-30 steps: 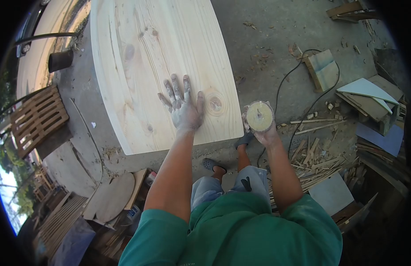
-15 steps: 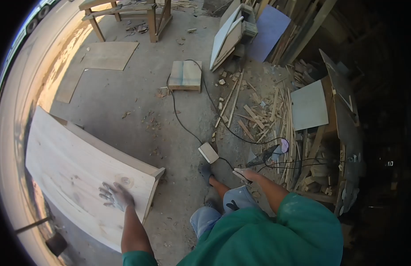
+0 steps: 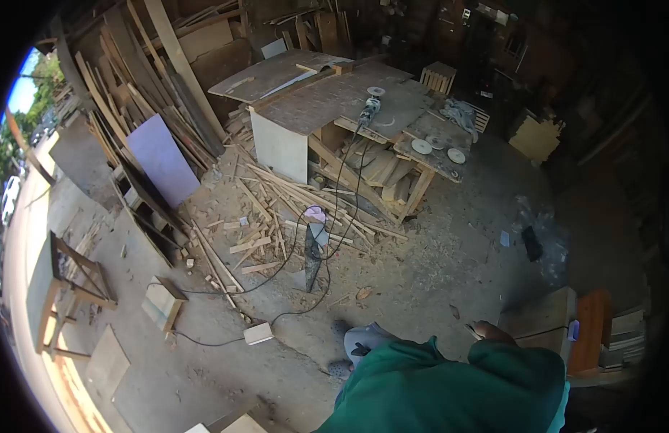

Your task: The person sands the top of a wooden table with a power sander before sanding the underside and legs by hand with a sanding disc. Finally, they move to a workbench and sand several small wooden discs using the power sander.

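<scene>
View from the head camera, looking down over the person's green shirt (image 3: 450, 390) onto a dusty workshop floor (image 3: 450, 267). Only a small part of the right hand (image 3: 491, 331) shows above the shirt's shoulder, just beside a low wooden box (image 3: 540, 317) at the right; whether it is closed on anything cannot be told (a pale sliver at its left edge is too small to identify). The left hand is out of view.

A black cable (image 3: 291, 267) runs across the floor from a small white block (image 3: 258, 333) near the person's feet, past a heap of offcut slats (image 3: 276, 209), up to an angle grinder (image 3: 368, 110) lying on a workbench (image 3: 334, 94). Two round discs (image 3: 438, 150) lie on a lower board at the bench's right end. A dark upright piece (image 3: 313, 256), its top wrapped in something pale, stands among the slats.

A lavender panel (image 3: 161, 162) leans against stacked planks (image 3: 154, 79) at the upper left. A wooden trestle (image 3: 74, 289) stands at the far left, with a small wooden block (image 3: 163, 302) on the floor beside it. One shoe (image 3: 339, 369) shows below the grey shorts (image 3: 370, 339).
</scene>
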Motion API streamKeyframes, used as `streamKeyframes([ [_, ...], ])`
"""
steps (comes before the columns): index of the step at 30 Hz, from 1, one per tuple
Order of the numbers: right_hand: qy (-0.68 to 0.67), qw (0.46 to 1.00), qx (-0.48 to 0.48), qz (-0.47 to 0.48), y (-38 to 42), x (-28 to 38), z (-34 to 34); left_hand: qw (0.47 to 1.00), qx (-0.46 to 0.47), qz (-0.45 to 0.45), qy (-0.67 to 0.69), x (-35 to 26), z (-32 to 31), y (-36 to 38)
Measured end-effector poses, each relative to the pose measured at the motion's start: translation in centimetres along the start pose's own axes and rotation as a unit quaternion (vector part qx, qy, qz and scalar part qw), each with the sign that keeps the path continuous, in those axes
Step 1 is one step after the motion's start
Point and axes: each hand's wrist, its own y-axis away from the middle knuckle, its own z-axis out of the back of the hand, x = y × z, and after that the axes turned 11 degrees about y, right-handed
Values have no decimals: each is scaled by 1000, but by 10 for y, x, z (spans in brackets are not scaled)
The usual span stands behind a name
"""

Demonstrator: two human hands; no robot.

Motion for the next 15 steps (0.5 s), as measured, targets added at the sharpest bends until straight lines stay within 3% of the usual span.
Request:
streamKeyframes([
  [3,-157,981,37,-108,30,2,3,993,107,-39,23,-41,-26,65],
  [6,-179,973,78,-127,30,9,23,968,239,-57,41,-71,-56,123],
  [10,-245,956,91,-135,-52,-22,49,912,401,-68,58,-100,-96,186],
  [13,-320,935,73,-135,-110,-55,85,838,530,-104,81,-128,-140,211],
  [15,-349,924,72,-136,-119,-66,131,875,465,-74,112,-155,-157,279],
])
